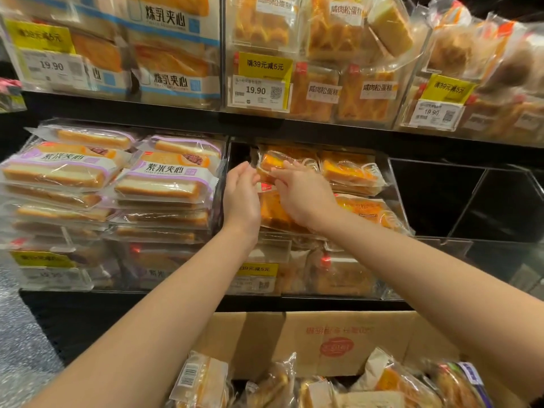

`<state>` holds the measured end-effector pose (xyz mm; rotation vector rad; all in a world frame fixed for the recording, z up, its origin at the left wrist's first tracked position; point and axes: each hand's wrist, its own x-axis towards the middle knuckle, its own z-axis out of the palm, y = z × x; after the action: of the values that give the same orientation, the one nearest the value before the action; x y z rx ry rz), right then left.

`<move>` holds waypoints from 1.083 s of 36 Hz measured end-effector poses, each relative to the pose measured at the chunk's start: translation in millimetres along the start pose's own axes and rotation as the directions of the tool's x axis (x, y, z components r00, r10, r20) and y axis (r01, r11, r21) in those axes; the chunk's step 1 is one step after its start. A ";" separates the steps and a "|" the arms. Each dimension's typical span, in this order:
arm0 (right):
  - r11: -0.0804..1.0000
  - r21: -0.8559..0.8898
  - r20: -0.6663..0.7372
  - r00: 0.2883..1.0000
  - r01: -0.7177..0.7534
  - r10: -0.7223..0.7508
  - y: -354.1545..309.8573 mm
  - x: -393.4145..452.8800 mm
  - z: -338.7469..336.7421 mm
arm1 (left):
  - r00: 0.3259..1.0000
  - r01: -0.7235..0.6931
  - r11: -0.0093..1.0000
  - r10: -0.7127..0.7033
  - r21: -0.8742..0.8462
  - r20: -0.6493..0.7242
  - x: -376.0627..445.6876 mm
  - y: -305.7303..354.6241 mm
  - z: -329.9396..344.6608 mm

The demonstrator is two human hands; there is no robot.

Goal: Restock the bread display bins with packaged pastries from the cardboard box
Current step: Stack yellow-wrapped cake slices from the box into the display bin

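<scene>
Both my hands reach into the middle clear bin (394,184) on the lower shelf. My left hand (242,195) and my right hand (303,195) pinch an orange packaged pastry (272,161) between them at the bin's back left, on top of a stack. More orange pastry packs (350,170) lie beside it in the same bin. Below, at the bottom of the view, the open cardboard box (332,343) holds several wrapped pastries (397,381).
The bin at left is piled with purple-labelled sandwich bread packs (164,181). The clear bin at right (471,198) shows no goods. The upper shelf holds full bins with yellow price tags (265,66). Grey floor lies at far left.
</scene>
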<state>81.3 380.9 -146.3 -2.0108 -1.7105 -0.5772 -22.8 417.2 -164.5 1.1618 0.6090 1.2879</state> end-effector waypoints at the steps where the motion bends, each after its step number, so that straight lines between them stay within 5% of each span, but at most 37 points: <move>1: 0.998 0.039 0.100 0.994 -0.050 0.046 -1.1 0.9 0.2 | 1.000 -0.009 1.000 0.009 -0.003 0.001 -0.1 0.8 -0.2; 6: 0.977 0.202 0.239 0.971 -0.063 0.013 8.6 6.6 -10.8 | 0.992 -0.097 0.995 0.095 0.029 0.082 -10.1 8.7 2.2; 12: 0.947 0.322 0.029 1.000 -0.013 0.004 19.4 -31.9 -50.1 | 0.905 -0.403 0.903 0.370 0.149 0.208 -28.6 0.3 -5.0; 14: 0.916 0.402 0.054 0.998 -0.012 -0.011 25.6 -50.9 -63.0 | 0.813 -0.572 0.789 0.510 0.224 0.279 -34.6 -5.2 -6.7; 16: 0.881 0.472 0.119 0.993 -0.031 -0.029 34.0 -72.1 -70.4 | 0.658 -0.752 0.574 0.625 0.323 0.421 -41.3 -9.4 -7.5; 18: 0.886 0.463 0.166 0.985 -0.033 -0.050 43.2 -94.5 -72.1 | 0.498 -0.867 0.371 0.612 0.333 0.615 -48.1 -16.6 -8.1; 22: 0.889 0.439 0.347 0.937 -0.131 -0.033 64.7 -133.9 -66.4 | 0.515 -0.825 0.433 0.316 0.362 0.797 -66.2 -34.6 -6.1; 27: 0.950 0.246 0.638 0.770 -0.194 -0.008 92.5 -172.4 -57.7 | 0.354 -0.840 0.404 -0.096 0.362 0.930 -89.6 -59.3 3.0; 29: 0.952 0.193 0.714 0.700 -0.238 0.030 104.4 -189.5 -54.5 | 0.325 -0.795 0.378 -0.395 0.475 0.859 -98.0 -67.6 12.7; 32: 0.939 0.149 0.807 0.586 -0.309 0.065 122.1 -219.4 -45.9 | 0.164 -0.790 0.304 -0.733 0.533 0.660 -113.3 -83.9 27.7; 35: 0.905 0.127 0.869 0.486 -0.406 0.096 136.1 -249.5 -32.9 | 0.069 -0.817 0.220 -0.881 0.533 0.469 -131.7 -106.0 36.3; 39: 0.948 -0.009 0.902 0.406 -0.317 0.145 139.5 -282.7 -11.7 | 0.026 -0.834 0.094 -0.978 0.544 0.208 -156.0 -135.0 37.7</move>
<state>176.5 126.5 -306.6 -2.5527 -1.7818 0.9434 28.2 275.5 -310.4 2.6405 0.2682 -1.3179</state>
